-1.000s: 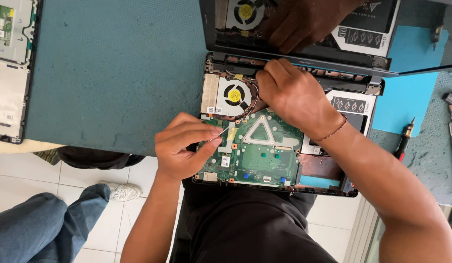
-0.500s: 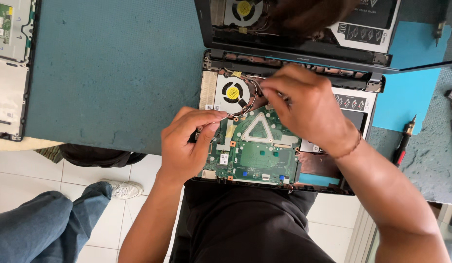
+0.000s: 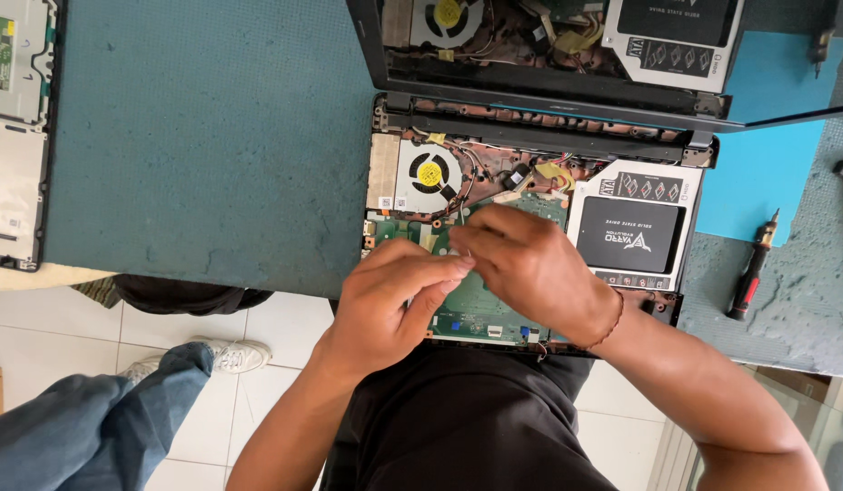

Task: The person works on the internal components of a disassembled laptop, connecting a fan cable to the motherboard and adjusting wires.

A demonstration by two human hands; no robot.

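Observation:
An opened laptop base [image 3: 530, 145] lies on the teal table [image 3: 212, 136], with its fan [image 3: 428, 175], black drive [image 3: 635, 232] and green motherboard [image 3: 476, 314] exposed. My left hand [image 3: 394, 300] and my right hand [image 3: 530, 268] meet over the middle of the motherboard. Their fingertips are pinched together near the board's upper left. The hands hide most of the board. Whether anything small sits between the fingers is hidden.
The tilted laptop lid [image 3: 548, 100] mirrors the insides at the back. A screwdriver [image 3: 753, 268] lies right of the laptop beside a blue mat [image 3: 758, 164]. Another dismantled laptop shell [image 3: 17, 136] sits at the far left. A person's jeans leg [image 3: 76, 427] and shoe [image 3: 230, 355] are below.
My right hand has come down from the fan's cables to the board's middle. My left hand shifted right to meet it, and both now cover the silver heat sink.

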